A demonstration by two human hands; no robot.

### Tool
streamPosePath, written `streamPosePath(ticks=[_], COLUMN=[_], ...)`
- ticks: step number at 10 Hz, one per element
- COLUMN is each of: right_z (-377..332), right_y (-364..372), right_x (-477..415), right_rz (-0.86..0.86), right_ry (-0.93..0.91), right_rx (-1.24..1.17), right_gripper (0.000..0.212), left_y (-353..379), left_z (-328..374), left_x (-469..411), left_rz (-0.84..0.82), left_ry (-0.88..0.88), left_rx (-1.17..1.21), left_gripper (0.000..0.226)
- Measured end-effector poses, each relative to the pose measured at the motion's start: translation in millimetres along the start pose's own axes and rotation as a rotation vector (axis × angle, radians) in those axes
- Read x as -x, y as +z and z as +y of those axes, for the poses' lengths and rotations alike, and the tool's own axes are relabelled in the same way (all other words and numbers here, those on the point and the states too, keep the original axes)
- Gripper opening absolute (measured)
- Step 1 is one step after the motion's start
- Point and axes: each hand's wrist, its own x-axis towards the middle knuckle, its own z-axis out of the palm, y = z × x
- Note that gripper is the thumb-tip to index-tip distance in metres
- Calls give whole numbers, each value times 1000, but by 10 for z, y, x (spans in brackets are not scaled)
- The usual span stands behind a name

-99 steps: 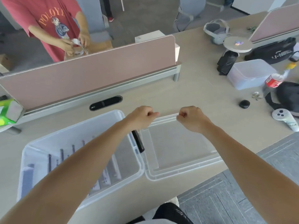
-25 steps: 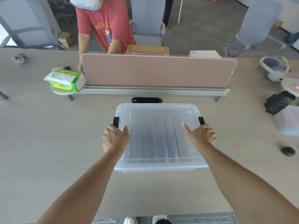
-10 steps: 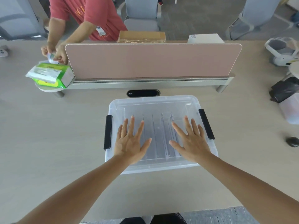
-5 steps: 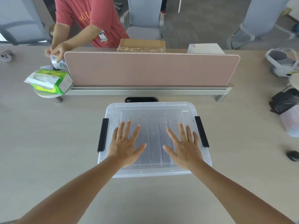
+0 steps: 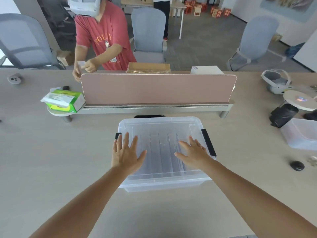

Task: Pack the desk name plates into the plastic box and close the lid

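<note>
While the box (image 5: 163, 183) is sitting on the desk (image 5: 51, 160) with plates (image 5: 164, 152) showing through its lid (image 5: 159, 124), left hand (image 5: 126, 154) and right hand (image 5: 194, 154) are lying spread flat on top.

Left hand (image 5: 126, 152), right hand (image 5: 193, 154) — flat, fingers spread

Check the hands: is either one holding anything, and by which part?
Nothing is held. The left hand and right hand lie open, palms down, on the lid of the plastic box.
</note>
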Motion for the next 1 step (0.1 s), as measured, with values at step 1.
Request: streamPosePath(ticks=[1], right_z=[-242], right_y=[-458], right_x=[225], right_rz=[203], right_ry=[-87], right_rx=[-500], right_gripper=[49], left_y=[78], left_z=[-95], left_x=[67], left_rz=[-10], left_ry=[-38], left_rx=[-13], left_gripper=[78])
